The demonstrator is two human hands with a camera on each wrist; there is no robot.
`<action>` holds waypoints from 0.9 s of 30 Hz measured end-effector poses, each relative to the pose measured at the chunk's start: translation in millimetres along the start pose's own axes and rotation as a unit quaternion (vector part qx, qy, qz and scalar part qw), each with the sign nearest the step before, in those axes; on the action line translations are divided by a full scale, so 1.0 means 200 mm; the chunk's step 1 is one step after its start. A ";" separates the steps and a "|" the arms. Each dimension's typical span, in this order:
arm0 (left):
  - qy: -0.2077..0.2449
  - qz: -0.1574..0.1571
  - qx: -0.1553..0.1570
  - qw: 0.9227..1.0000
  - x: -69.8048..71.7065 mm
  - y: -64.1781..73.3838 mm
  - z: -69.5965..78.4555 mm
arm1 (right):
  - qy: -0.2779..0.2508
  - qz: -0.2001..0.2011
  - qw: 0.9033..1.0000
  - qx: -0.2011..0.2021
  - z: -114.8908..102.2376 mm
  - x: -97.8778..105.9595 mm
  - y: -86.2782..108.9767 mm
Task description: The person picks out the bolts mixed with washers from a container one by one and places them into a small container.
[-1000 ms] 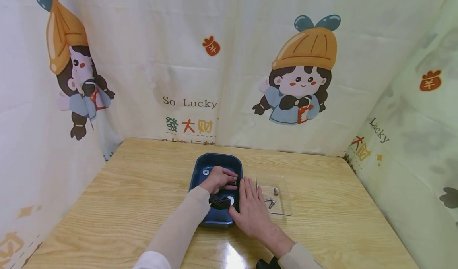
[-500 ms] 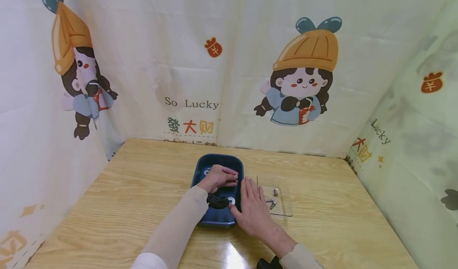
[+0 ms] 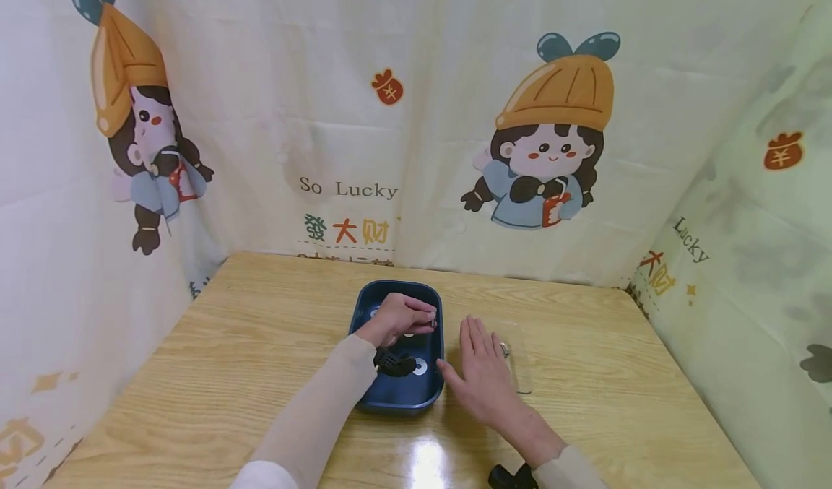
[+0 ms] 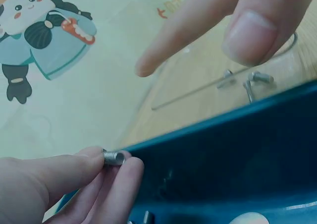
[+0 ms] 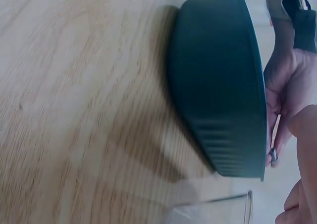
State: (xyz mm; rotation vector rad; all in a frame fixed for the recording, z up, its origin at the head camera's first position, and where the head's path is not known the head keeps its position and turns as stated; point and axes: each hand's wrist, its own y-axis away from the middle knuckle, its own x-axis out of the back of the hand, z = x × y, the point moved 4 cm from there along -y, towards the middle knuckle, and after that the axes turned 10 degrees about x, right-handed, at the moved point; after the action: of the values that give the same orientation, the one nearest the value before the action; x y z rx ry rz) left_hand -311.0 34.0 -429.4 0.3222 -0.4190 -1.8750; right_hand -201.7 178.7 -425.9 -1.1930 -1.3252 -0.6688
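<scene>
Left hand (image 3: 398, 316) pinches metal piece (image 4: 114, 158) thumb-to-finger, at blue tray's (image 3: 390, 394) 2 o'clock, by the rim; long axis roughly 9-to-3 in left-wrist view. Right hand (image 3: 489, 381), fingers straight, is nearer clear tray (image 3: 520, 362), 4 o'clock off the pinch.

On the tray (image 3: 396, 389), shows deep blue in the head view and dark teal in the right wrist view. On the metal fastener (image 4: 114, 158), appears silver-grey; on the disc (image 3: 420, 367), white. On the tabletop (image 3: 208, 352), displays yellowish-tan wood grain. On the curtain (image 3: 273, 77), bears orange-capped, blue-clad cartoon figures (image 3: 549, 142) and red pouches (image 3: 388, 87) over cream. On the sleeve (image 3: 315, 406), reads beige; on the wrist strap (image 3: 395, 363), black.
</scene>
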 end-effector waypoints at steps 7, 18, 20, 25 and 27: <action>0.028 -0.020 -0.009 0.999 -0.03 0.01 0.04 | -0.004 0.004 1.000 -0.012 0.07 0.05 0.03; 0.062 -0.066 -0.022 0.996 -0.11 0.05 0.10 | 0.004 0.008 1.000 -0.019 0.19 0.10 0.07; 0.060 -0.070 -0.024 0.995 -0.13 0.06 0.11 | 0.002 0.008 1.000 -0.023 0.22 0.11 0.08; 0.054 -0.081 -0.024 0.995 -0.18 0.06 0.12 | 0.009 0.007 0.999 -0.032 0.27 0.11 0.12; 0.055 -0.085 -0.023 0.995 -0.20 0.06 0.12 | 0.010 0.008 0.999 -0.035 0.29 0.11 0.14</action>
State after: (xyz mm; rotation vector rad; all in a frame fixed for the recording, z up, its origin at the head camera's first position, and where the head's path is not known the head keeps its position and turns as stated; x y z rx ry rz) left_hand -298.1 71.0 -402.0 0.4384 -0.2806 -2.0182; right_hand -193.6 246.3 -422.6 -1.2490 -1.2837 -0.7203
